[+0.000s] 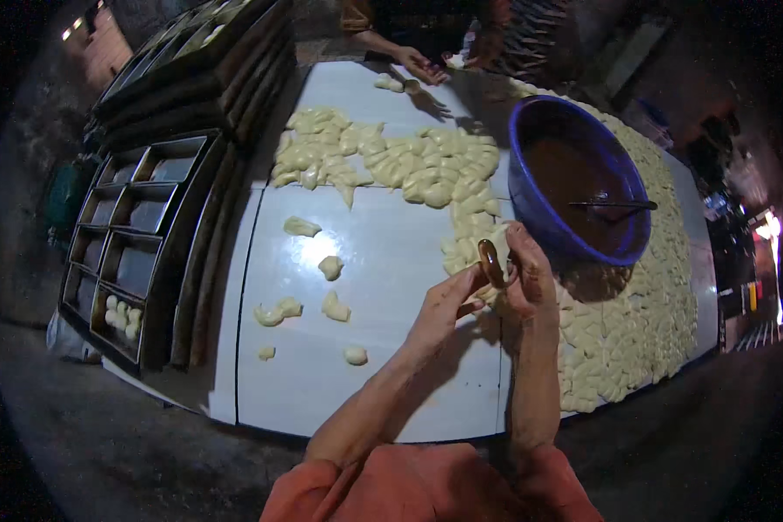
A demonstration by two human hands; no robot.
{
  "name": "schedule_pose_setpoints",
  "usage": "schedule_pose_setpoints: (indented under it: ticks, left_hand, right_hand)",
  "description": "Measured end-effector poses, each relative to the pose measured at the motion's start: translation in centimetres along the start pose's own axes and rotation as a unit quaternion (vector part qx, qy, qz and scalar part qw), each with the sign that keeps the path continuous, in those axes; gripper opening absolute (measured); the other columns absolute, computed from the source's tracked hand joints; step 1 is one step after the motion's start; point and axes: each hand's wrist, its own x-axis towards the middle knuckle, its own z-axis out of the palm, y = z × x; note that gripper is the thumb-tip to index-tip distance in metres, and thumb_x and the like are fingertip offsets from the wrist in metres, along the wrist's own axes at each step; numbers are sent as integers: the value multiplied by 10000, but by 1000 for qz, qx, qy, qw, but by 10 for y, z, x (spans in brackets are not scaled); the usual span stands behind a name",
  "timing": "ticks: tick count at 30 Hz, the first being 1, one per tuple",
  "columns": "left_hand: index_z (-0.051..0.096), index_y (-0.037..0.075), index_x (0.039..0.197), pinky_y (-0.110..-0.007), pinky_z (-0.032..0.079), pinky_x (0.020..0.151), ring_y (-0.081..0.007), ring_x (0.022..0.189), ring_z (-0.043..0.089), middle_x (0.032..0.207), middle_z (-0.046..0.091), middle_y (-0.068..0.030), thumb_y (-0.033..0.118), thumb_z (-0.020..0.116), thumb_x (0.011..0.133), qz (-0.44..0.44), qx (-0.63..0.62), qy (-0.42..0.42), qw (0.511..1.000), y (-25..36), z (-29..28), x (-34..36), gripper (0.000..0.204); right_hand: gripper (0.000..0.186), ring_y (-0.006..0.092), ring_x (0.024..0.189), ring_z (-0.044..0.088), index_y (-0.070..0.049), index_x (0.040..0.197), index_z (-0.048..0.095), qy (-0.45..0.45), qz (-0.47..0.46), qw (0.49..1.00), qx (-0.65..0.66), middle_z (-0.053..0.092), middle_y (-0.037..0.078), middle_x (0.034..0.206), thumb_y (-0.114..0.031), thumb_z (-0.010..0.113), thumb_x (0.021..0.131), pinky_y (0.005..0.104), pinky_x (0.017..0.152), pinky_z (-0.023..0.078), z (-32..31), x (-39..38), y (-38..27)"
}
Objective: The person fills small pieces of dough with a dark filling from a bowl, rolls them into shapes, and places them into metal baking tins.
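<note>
Item one: a dough piece [487, 294], pale, with a glossy brown strip [491, 263] on its upper side – held between your two hands, above the desk [391, 261] and just left of the bowl. Your left hand [451, 300]: thumb and fingers pinched on the piece's left edge. Your right hand [531, 274]: fingers curled, clamped on its right side.

Item two: one deep blue bowl [520, 187], holding brown paste [565, 183] and a dark-handled utensil [616, 204].

Item three: dough. A broad field of pieces [626, 339] on the right of the desk; a crowded band of pieces [435, 165] across its far part; six loose lumps [331, 267] scattered before you, to the left of your hands.

Item four: at left, a metal tray [135, 261] of eight compartments, the nearest right-hand one containing small dough balls [123, 316] – a stack of trays [183, 83] behind it.

Item five: a co-worker's hand [420, 65], fingers apart, over the far edge.
</note>
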Motion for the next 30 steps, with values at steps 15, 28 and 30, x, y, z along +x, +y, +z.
schedule_pose_setpoints:
  ticks: [15,28,30]
  left_hand:
    - [665,-31,1207,-310,574,662,-155,902,657,1035,690,-89,174,710,944,54,-45,169,983,9,-100,-47,337]
    - [706,22,1128,-270,570,701,-127,854,683,983,716,-52,277,709,951,-18,89,119,989,74,-125,-59,310]
    - [700,19,1143,-276,569,692,-128,856,688,986,721,-58,240,723,937,-10,92,84,992,71,-125,-58,303]
  right_hand:
    - [287,243,1126,627,-24,1160,679,17,-204,892,-403,587,129,1276,-68,733,881,387,959,513,99,-61,126]
    - [346,174,1035,589,-53,1193,691,-150,-107,931,-315,626,110,1213,-77,757,854,302,839,489,110,-66,108]
    - [358,178,1047,588,-59,1214,680,-159,-153,921,-322,625,107,1199,-71,747,863,306,847,493,90,-55,119]
